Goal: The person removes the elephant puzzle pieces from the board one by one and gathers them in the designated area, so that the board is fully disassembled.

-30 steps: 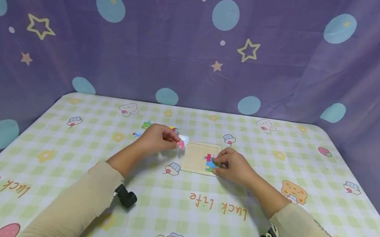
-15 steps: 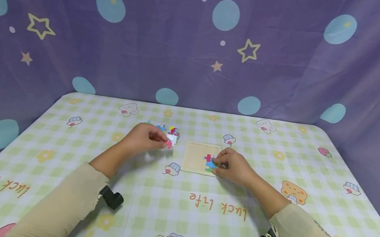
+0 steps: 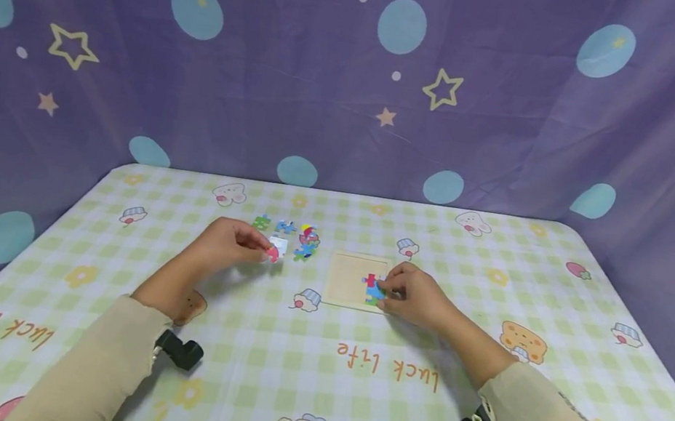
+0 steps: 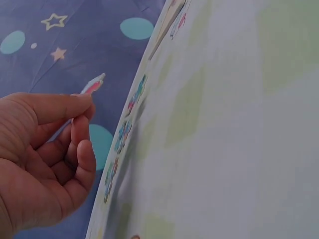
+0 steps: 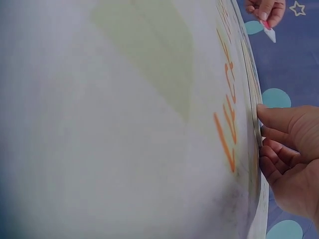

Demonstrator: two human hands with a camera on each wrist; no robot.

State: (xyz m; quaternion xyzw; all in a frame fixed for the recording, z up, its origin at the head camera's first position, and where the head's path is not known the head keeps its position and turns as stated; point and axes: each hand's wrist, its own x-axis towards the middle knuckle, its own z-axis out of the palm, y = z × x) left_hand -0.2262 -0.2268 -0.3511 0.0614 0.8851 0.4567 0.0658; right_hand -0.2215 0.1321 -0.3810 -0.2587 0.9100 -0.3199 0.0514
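My left hand (image 3: 229,246) pinches a white and pink-red jigsaw piece (image 3: 278,248) between thumb and fingertips. In the left wrist view the same piece (image 4: 94,83) is raised above the table. Off to the right lies a shallow wooden puzzle tray (image 3: 344,281), with joined red, blue and green jigsaw pieces (image 3: 374,291) along its right side. My right hand (image 3: 418,296) holds the tray's right edge, its bent fingers beside these pieces and partly covering them. In the right wrist view the tray is seen edge-on, at the right hand's (image 5: 291,154) fingertips.
Loose jigsaw pieces lie behind and right of my left hand: a green one (image 3: 262,222), a blue one (image 3: 286,227) and a multicoloured group (image 3: 307,244). A checked, printed cloth (image 3: 258,375) covers the table. A purple curtain (image 3: 260,110) hangs behind it.
My left hand has moved left, away from the tray, carrying the white and pink-red jigsaw piece. The loose pieces behind it have come into fuller view. My right hand stays in place.
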